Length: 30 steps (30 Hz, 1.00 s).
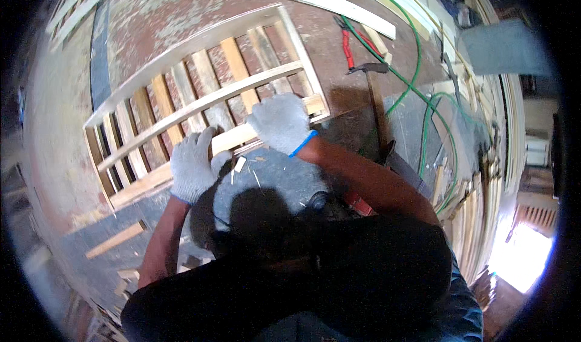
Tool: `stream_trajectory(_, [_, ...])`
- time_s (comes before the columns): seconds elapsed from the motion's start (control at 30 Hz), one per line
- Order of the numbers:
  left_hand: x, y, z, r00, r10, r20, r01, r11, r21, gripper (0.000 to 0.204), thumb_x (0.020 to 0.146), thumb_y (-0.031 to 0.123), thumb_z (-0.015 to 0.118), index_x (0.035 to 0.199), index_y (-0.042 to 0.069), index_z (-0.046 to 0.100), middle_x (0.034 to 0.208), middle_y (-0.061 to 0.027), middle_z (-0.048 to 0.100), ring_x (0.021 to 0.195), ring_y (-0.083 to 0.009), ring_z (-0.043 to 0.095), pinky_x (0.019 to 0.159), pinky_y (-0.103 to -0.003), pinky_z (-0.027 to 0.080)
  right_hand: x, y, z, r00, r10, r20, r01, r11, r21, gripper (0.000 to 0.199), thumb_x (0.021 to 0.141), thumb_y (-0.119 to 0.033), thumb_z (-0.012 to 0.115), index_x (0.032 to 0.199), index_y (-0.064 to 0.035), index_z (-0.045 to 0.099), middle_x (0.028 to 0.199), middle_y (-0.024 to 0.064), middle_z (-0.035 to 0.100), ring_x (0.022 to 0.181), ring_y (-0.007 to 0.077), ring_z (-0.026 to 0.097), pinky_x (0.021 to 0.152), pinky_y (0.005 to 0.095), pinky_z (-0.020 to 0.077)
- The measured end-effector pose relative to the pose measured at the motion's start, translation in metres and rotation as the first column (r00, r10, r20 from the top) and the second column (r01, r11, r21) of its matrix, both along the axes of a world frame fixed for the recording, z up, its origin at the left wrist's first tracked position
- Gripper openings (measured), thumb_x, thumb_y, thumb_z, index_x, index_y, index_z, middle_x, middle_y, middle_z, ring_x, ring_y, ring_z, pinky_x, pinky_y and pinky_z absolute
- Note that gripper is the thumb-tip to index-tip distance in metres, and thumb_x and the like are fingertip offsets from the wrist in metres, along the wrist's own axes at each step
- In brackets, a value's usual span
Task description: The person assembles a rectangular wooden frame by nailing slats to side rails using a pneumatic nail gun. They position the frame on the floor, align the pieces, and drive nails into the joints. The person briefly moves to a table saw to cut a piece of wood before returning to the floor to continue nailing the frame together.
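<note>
On worn red-and-grey flooring (163,9), close in front: pale rectangular slatted wooden frame (203,104), clasped along the near rail (233,139) by left hand (195,165) and right hand (281,123) in light-grey knit gloves (272,115); probably stiff, fairly light, weakest at thin slats (234,64); best lifted by outer rails (302,52)

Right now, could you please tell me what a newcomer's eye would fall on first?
Probably the big slatted wooden frame, left of centre, with the gloved left hand and right hand at its near side. Next, to its right, a bright green hose loops near a hammer and a red-handled tool.
</note>
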State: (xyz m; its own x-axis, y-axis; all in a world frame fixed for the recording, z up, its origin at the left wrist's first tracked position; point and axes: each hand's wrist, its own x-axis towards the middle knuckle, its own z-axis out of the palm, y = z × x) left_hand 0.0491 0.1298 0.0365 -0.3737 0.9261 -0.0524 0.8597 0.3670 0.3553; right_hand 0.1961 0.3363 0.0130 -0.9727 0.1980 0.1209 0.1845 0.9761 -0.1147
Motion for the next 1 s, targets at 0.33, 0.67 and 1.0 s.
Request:
stream_trajectory(0.33, [0.0, -0.006, -0.001, 0.997, -0.046, -0.054, 0.04, 0.994, -0.099, 0.072, 0.094, 0.062, 0.058, 0.133, 0.003, 0.057, 0.098, -0.0209, 0.062, 0.092, -0.0416, 0.061, 0.081, -0.05, 0.045, 0.004, -0.013, -0.008, 0.994, -0.085, -0.064, 0.07, 0.977, -0.203, 0.023, 0.088, -0.032, 0.063, 0.08, -0.0126, 0.074, 0.073, 0.0122, 0.073, 0.069, 0.031, 0.072, 0.061, 0.052, 0.0485])
stream_trajectory(0.67, [0.036, 0.047, 0.008, 0.983, -0.184, -0.007, 0.181, 0.969, -0.167, 0.082, 0.09, 0.05, 0.07, 0.152, 0.003, 0.043, 0.116, -0.0202, 0.06, 0.107, -0.0393, 0.059, 0.093, -0.051, 0.045, 0.013, -0.01, 0.001, 0.982, -0.148, -0.121, 0.104, 0.946, -0.308, 0.026, 0.088, -0.033, 0.061, 0.082, -0.0115, 0.075, 0.076, 0.0119, 0.073, 0.073, 0.0281, 0.072, 0.071, 0.0473, 0.0526])
stream_trajectory(1.0, [0.041, 0.043, 0.001, 0.988, -0.141, -0.067, 0.125, 0.971, -0.203, 0.073, 0.091, 0.043, 0.07, 0.149, 0.004, 0.046, 0.112, -0.019, 0.062, 0.105, -0.0384, 0.061, 0.091, -0.05, 0.049, 0.02, -0.013, -0.004, 0.994, -0.055, -0.092, 0.032, 0.971, -0.237, 0.028, 0.089, -0.034, 0.062, 0.09, -0.0091, 0.074, 0.083, 0.012, 0.074, 0.079, 0.0293, 0.073, 0.071, 0.0482, 0.0526])
